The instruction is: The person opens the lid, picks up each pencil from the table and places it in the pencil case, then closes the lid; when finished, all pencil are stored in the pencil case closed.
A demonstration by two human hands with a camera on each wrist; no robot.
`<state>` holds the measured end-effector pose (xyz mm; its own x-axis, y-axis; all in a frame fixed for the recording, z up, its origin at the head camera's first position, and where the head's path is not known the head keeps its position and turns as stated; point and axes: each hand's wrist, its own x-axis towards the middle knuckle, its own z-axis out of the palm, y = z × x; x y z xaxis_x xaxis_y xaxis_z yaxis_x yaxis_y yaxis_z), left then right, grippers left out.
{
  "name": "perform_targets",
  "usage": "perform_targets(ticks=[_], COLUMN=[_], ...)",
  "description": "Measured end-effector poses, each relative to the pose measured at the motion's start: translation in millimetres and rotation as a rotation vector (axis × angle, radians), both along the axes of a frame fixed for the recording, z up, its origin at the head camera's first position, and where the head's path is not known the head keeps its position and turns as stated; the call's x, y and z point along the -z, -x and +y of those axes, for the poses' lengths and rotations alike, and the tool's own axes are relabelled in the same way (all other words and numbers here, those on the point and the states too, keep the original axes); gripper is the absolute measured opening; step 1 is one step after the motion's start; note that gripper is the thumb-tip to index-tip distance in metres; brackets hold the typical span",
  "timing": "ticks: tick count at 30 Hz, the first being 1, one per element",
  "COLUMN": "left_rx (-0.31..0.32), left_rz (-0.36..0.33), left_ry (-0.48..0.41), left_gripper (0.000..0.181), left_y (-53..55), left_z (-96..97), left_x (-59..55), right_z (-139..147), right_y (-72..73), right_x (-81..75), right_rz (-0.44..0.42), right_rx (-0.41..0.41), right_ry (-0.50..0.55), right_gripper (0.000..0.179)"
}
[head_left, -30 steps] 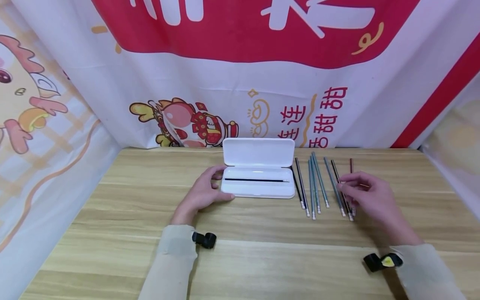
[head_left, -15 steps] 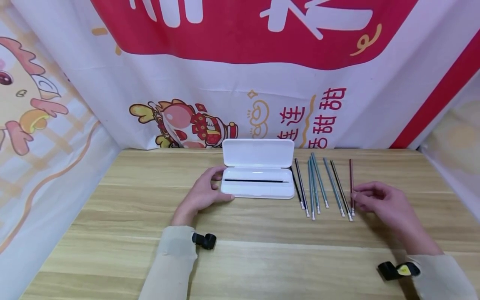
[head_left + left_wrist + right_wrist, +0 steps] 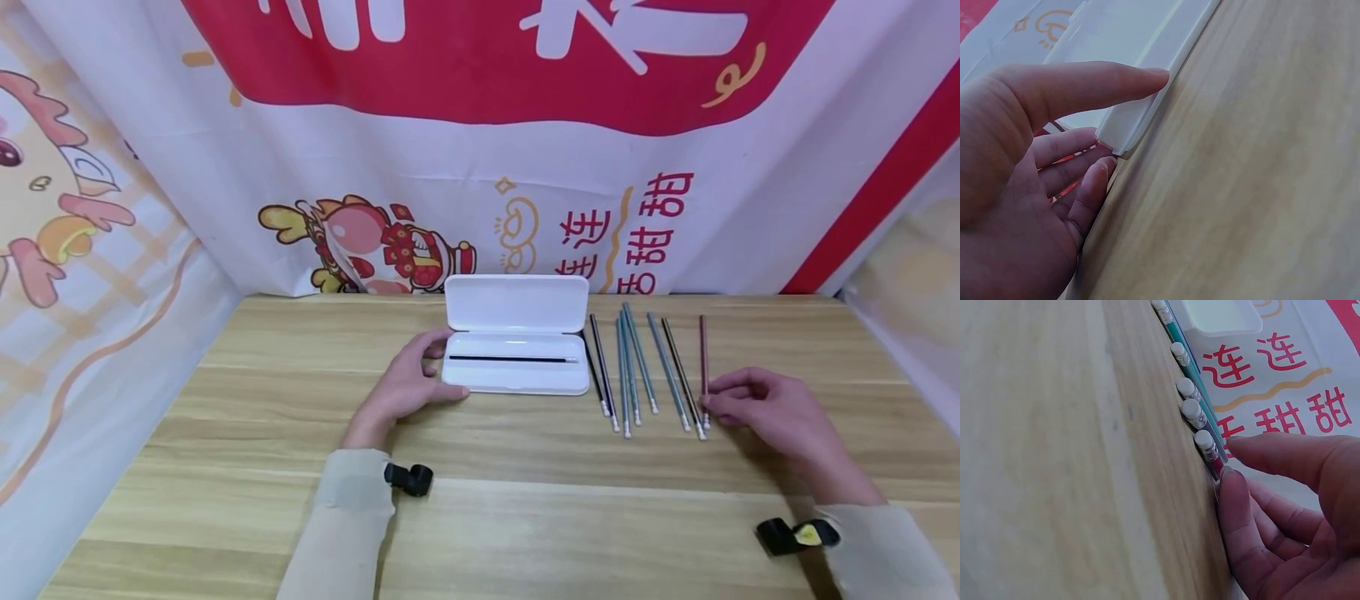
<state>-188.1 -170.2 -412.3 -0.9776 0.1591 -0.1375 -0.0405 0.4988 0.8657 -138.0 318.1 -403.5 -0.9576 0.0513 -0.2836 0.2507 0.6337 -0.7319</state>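
Observation:
The white pencil case (image 3: 517, 379) stands with its lid raised at the back of the table, and one black pencil (image 3: 513, 359) lies inside it. My left hand (image 3: 405, 379) grips the case's left end; in the left wrist view the thumb (image 3: 1116, 84) lies over the front edge, with the other fingers at the end wall. To the right, my right hand (image 3: 768, 408) pinches a dark red pencil (image 3: 703, 350) near its eraser end, thumb and forefinger close together on it. That pencil still lies on the table; the fingertips hide part of it.
Between the case and my right hand lie several pencils, blue-green (image 3: 627, 375) and black (image 3: 678, 362), erasers toward me. A printed cloth (image 3: 420, 158) hangs right behind the wooden table (image 3: 562, 542).
My right hand has moved right and toward me, from over the black and blue-green pencils to the dark red one at the row's right end. My left hand stays on the case.

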Motion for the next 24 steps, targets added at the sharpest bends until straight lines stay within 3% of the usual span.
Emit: perform_targets(ticks=[6, 24], left_rx=[0.000, 0.001], left_rz=[-0.002, -0.001], left_ry=[-0.005, -0.015], left_gripper=[0.090, 0.091], left_y=[-1.7, -0.7], left_z=[-0.3, -0.3], left_x=[1.7, -0.8], right_z=[0.4, -1.7], right_y=[-1.2, -2.5], right_x=[-1.4, -3.9], right_rz=[-0.014, -0.027], right_rx=[-0.038, -0.042], right_ry=[-0.066, -0.028], right_gripper=[0.059, 0.056])
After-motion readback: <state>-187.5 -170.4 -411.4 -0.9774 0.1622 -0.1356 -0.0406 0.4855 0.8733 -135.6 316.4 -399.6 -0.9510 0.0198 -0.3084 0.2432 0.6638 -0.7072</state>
